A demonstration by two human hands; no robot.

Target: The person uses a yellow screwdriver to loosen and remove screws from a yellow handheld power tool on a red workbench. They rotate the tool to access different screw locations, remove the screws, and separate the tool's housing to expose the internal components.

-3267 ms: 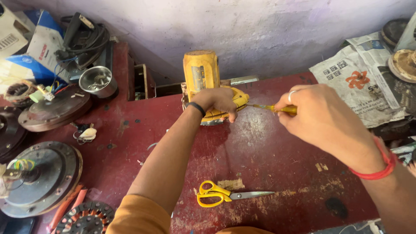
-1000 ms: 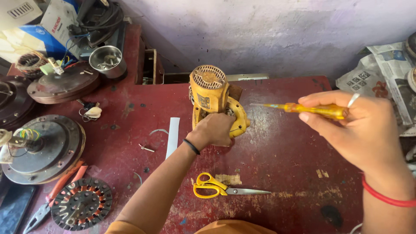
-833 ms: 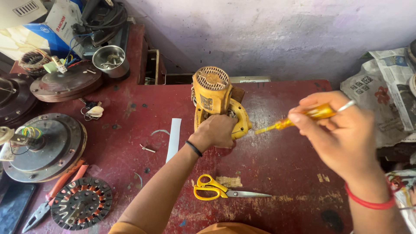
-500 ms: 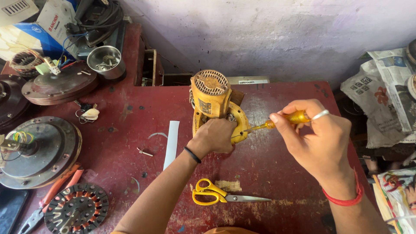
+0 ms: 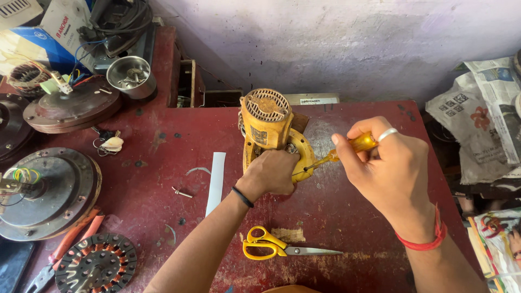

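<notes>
A yellow power tool (image 5: 266, 127) with a round vented end stands on the dark red table (image 5: 336, 217). My left hand (image 5: 271, 172) grips its lower handle part and steadies it. My right hand (image 5: 388, 165) holds a screwdriver with an amber handle (image 5: 355, 146); its thin shaft points left and down, with the tip touching the tool's yellow guard right beside my left hand. Yellow-handled scissors (image 5: 271, 247) lie on the table in front of my left forearm.
A white strip (image 5: 216, 174) and a loose screw (image 5: 182, 192) lie left of the tool. Fan motor parts (image 5: 46, 190), a stator (image 5: 95, 263), pliers (image 5: 65, 247) and a metal cup (image 5: 130, 76) crowd the left side. Crumpled newspapers (image 5: 483, 108) sit at right. A wall stands behind.
My right hand has swung the screwdriver left and down from mid-air until its tip reached the tool. The tool now stands upright on its end, held by my left hand.
</notes>
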